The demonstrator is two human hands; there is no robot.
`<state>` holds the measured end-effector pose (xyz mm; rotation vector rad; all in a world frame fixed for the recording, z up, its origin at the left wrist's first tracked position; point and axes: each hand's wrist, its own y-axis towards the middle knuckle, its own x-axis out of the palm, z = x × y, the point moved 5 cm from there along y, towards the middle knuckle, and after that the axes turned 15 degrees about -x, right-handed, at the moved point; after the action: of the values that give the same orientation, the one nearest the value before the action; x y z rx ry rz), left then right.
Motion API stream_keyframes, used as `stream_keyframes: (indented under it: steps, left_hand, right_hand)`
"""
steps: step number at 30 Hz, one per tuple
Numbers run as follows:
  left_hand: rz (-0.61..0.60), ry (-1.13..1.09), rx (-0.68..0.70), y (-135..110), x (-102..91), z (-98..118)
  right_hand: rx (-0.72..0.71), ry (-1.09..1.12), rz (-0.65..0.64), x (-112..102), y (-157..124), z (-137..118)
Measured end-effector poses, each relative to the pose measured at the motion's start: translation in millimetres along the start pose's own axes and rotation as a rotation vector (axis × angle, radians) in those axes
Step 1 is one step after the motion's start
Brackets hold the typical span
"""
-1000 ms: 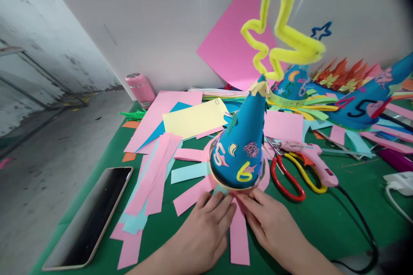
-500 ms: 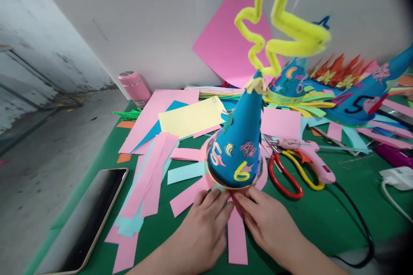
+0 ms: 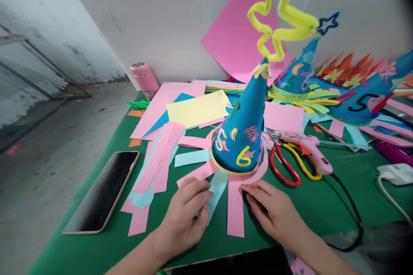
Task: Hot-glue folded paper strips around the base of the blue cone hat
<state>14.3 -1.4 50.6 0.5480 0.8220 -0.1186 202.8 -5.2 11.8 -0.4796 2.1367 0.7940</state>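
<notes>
A blue paper cone hat (image 3: 244, 137) stands upright on the green table (image 3: 309, 210), decorated with paper numbers and topped by a yellow pipe-cleaner star (image 3: 284, 21). Pink and light blue paper strips fan out from its base. My left hand (image 3: 185, 217) lies over the light blue strip (image 3: 217, 189), fingers curled against it. My right hand (image 3: 271, 212) rests with fingers stretched flat beside the long pink strip (image 3: 235, 206), fingertips at its edge.
A phone (image 3: 103, 191) lies at the left. Loose pink strips (image 3: 158, 159) and coloured sheets lie behind. Red and yellow scissors (image 3: 292, 165) and a pink glue gun (image 3: 309, 150) with black cord sit right of the hat. More decorated hats (image 3: 364, 99) stand at the back right.
Both hands have drawn back from the hat's base toward me. A light blue strip now shows beside the pink one at the front. The camera view shifted slightly.
</notes>
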Motion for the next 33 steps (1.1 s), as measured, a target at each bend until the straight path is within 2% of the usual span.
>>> stream_keyframes:
  steps: [3,5,10,13,17,21,23,27,30,33]
  left_hand:
    - [0.122,0.005,-0.106,-4,-15.3,2]
    - [0.117,0.073,-0.126,-8,-13.6,6]
    - [-0.214,0.350,0.038,-18,23.4,14]
    - [-0.302,0.446,0.099,-19,32.0,8]
    - [-0.264,0.404,0.096,-18,21.8,-2]
    - [-0.177,0.297,0.040,-10,12.7,1]
    - [-0.183,0.322,0.037,-2,18.2,7]
    - [-0.262,0.485,0.075,12,42.6,16]
    - [-0.275,0.543,0.057,15,54.9,13]
    - [-0.276,0.527,0.027,13,58.6,10]
  right_hand:
    - [0.005,-0.010,-0.001,1,1,-1]
    - [-0.001,-0.022,-0.007,2,3,-3]
    - [0.011,-0.067,-0.054,5,6,-10]
    - [0.026,-0.077,-0.067,8,8,-13]
    - [0.020,-0.047,-0.084,15,12,-18]
    - [0.032,-0.007,-0.029,14,14,-15]
    - [0.041,-0.027,-0.001,12,15,-11]
    - [0.044,-0.061,-0.026,11,18,-5]
    - [0.052,-0.067,-0.056,13,21,-4]
    - [0.059,-0.085,-0.077,16,21,-3]
